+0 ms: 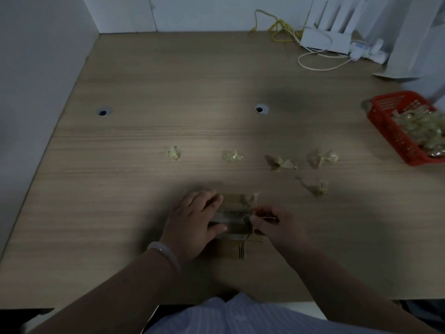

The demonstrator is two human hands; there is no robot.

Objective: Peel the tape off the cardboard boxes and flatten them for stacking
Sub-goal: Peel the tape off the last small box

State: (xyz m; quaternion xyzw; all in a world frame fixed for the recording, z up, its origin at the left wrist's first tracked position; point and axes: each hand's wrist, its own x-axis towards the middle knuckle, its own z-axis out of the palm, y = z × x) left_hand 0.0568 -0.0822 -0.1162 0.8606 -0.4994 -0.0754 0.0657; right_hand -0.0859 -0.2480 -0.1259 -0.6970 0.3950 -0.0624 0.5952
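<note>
Striped cloth is cut off by the bottom edge. Much of the small cardboard box, lying on the near middle of the desk, is hidden under both hands and blurred by dim light. The left grip is released, its fingers laid flat on the box's left part, and a pale bracelet is worn at the wrist. The right grip is clenched, pinching tape at the box's right edge. Crumpled tape wads are scattered beyond. A red basket is cut off at right.
</note>
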